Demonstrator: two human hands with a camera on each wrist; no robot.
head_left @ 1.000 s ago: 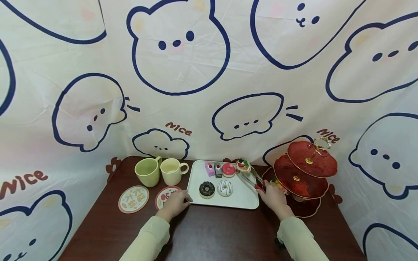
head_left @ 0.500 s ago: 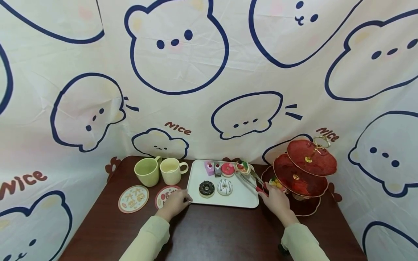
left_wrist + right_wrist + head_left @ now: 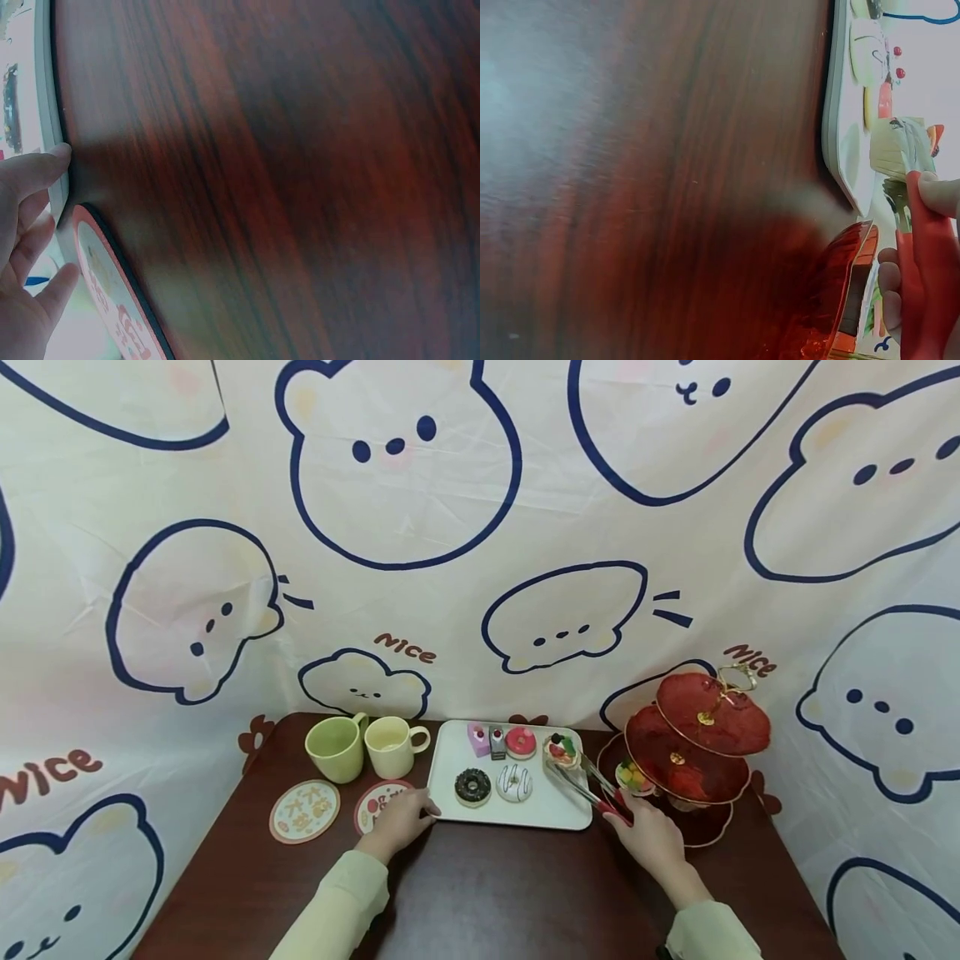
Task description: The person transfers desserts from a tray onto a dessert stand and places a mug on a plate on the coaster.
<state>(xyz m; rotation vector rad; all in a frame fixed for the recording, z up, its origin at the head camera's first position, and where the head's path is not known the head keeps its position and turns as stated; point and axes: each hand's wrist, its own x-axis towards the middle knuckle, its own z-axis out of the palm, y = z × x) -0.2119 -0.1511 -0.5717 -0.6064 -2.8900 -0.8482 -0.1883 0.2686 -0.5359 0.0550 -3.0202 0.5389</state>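
My right hand (image 3: 651, 835) holds red-handled metal tongs (image 3: 617, 806). Their arms reach over the white tray (image 3: 547, 810) on both sides of a fruit tart (image 3: 562, 751) near its back right corner; whether they touch it I cannot tell. The right wrist view shows fingers and thumb around the tongs' red handle (image 3: 922, 262). At the tray's front left corner, my left hand (image 3: 397, 822) grips the edge, over part of a round coaster (image 3: 372, 802). Also on the tray are a chocolate donut (image 3: 472, 787), a white donut (image 3: 514, 783), a pink donut (image 3: 521, 742) and two small cakes (image 3: 497, 744).
At the right stands a red three-tier stand (image 3: 686, 760), close to my right hand, with another fruit tart (image 3: 633, 778) on its bottom tier. Left of the tray are a green mug (image 3: 335, 752), a cream mug (image 3: 390, 750) and another coaster (image 3: 304, 811). A printed cloth hangs behind the table.
The fruit tart has come down and slightly forward onto the tray's back right. My right hand has moved right and toward me with the tongs. My left hand stays at the tray corner.
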